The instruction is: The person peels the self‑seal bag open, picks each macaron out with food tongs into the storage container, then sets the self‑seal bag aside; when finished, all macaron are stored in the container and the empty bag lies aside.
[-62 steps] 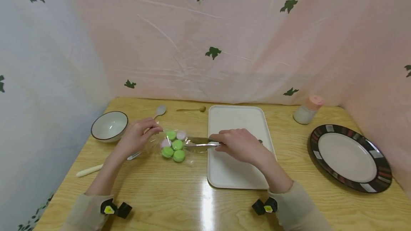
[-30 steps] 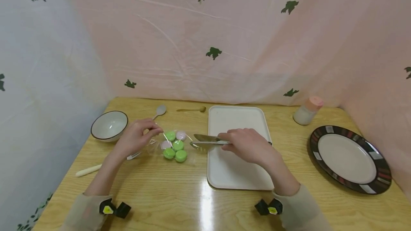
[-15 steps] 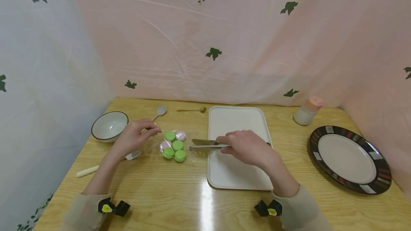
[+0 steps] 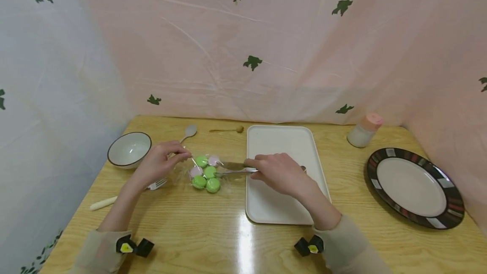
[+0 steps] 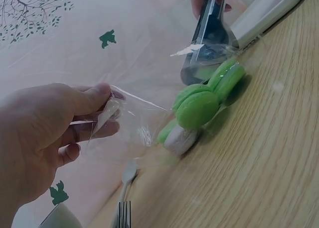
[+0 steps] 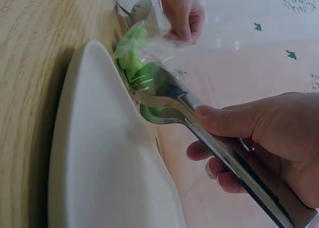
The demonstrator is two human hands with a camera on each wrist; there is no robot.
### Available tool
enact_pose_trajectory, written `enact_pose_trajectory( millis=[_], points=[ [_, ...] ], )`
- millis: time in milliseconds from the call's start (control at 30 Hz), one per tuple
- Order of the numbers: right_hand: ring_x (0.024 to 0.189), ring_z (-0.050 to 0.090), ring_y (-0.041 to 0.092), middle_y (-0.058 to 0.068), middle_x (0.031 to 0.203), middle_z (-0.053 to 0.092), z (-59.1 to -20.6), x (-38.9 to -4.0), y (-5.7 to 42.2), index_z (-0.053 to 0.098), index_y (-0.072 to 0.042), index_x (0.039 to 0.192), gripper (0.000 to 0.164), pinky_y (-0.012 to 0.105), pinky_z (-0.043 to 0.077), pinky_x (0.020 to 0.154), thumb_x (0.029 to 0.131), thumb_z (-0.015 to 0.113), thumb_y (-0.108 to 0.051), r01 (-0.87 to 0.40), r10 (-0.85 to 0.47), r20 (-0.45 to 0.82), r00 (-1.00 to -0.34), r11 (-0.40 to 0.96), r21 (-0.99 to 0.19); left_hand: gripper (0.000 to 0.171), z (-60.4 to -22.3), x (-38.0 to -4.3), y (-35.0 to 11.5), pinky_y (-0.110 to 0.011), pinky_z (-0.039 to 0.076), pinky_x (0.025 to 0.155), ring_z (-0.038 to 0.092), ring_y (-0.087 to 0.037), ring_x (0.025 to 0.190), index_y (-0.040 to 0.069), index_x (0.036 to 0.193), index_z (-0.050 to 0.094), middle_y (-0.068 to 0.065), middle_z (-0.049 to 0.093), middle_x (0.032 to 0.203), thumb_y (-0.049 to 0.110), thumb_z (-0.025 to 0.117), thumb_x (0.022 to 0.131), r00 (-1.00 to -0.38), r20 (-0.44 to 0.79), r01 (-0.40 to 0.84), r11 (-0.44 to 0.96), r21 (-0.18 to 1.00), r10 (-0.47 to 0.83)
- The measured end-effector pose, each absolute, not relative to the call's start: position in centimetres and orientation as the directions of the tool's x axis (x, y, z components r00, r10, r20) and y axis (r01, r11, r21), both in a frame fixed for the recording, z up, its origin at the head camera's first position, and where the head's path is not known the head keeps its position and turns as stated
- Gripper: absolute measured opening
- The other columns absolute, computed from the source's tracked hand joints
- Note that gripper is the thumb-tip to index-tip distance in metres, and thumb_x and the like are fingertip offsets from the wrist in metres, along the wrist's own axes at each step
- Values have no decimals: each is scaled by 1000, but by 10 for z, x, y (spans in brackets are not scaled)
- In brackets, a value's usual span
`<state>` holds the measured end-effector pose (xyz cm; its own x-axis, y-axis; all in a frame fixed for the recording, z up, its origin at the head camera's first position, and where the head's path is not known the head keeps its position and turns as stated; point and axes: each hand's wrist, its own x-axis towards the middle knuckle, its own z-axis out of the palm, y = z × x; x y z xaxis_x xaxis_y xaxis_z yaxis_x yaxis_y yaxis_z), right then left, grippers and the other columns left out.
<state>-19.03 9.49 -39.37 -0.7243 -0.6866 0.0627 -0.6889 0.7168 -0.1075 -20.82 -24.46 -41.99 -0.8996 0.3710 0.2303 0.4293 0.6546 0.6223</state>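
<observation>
A clear plastic bag (image 5: 137, 118) holding several green and pale lilac macarons (image 4: 210, 172) lies on the table left of the white tray. At its left end my left hand (image 4: 161, 162) pinches the film between thumb and fingers, lifting it a little. My right hand (image 4: 279, 174) grips metal tongs (image 6: 214, 146) over the tray. Their two tips are spread apart, one pronged, and reach into the bag's right end, right at the nearest green macarons.
The white tray (image 4: 281, 138) lies under my right hand. Left are a bowl (image 4: 130, 149), a fork (image 4: 157, 184) partly behind my forearm and a spoon (image 4: 191, 130). A small brass-coloured utensil (image 4: 239, 129) lies behind. Right stand a pink-lidded jar (image 4: 359, 135) and dark-rimmed plate (image 4: 414, 187).
The tongs drew back to the right about a second ago, and my right hand has now moved left again, bringing their tips to the macarons. My left hand stays nearly still on the bag.
</observation>
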Motion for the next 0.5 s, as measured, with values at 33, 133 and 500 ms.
enact_pose_trajectory(
  millis=[33, 133, 500],
  points=[
    [57, 47, 4, -13, 78, 58, -394, -191, 93, 63, -29, 110, 25, 24, 38, 50, 86, 67, -33, -693, -690, 68, -721, 714, -101, 20, -420, -208, -245, -24, 48, 62, 61, -15, 74, 18, 89, 72, -1, 68, 83, 33, 59, 92, -899, 231, 431, 655, 621, 373],
    [59, 49, 4, -13, 81, 60, -396, -193, 88, 62, -30, 112, 27, 24, 39, 51, 86, 67, -33, -702, -698, 75, -712, 706, -94, 19, -420, -208, -245, -24, 48, 61, 61, -18, 72, 17, 89, 72, -1, 68, 82, 32, 60, 92, -897, 230, 433, 650, 624, 377],
    [59, 47, 5, -14, 77, 55, -397, -198, 83, 61, -31, 107, 21, 25, 37, 50, 87, 66, -33, -703, -705, 45, -708, 698, -138, 15, -419, -208, -243, -23, 49, 64, 63, -11, 73, 18, 88, 73, 4, 70, 82, 30, 63, 90, -885, 264, 462, 652, 601, 384]
  ],
)
